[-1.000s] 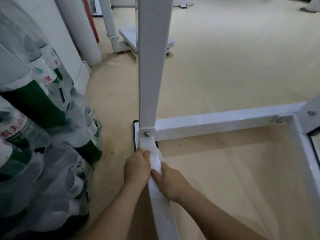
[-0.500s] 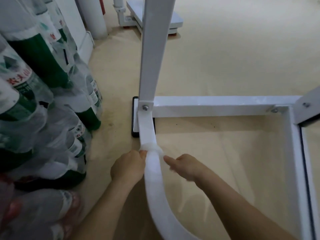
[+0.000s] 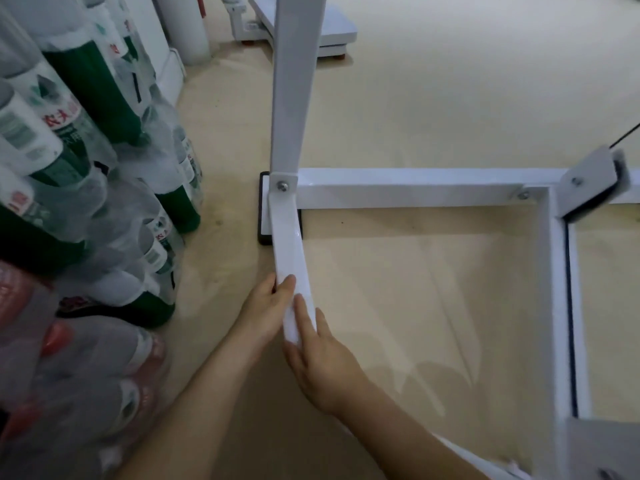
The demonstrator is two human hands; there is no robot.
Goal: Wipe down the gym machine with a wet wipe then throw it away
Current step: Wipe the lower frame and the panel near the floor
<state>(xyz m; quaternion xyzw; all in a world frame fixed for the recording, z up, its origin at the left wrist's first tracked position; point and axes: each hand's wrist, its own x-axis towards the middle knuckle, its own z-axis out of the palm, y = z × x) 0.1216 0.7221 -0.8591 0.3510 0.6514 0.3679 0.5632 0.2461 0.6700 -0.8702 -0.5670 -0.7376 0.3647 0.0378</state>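
Beige gym floor (image 3: 433, 98), white frame. Left hand (image 3: 266, 310) curls round the base bar (image 3: 287, 244), pinching the wet wipe (image 3: 290, 327) on it, while the right hand (image 3: 322, 358) lays straight, closed-up fingers (image 3: 302, 311) flat on top. Both have slid back from the bolted corner (image 3: 283, 186) ahead of the fingertips, so I'd guess that stretch is wiped, more bar to go.

Shrink-wrapped packs of green-labelled water bottles (image 3: 104, 161) stood stacked at the left on the beige floor (image 3: 467, 98), pinkish-labelled packs (image 3: 69, 368) lay nearest, and a white round column (image 3: 187, 29) and a low white platform (image 3: 341, 27) stood farther back.
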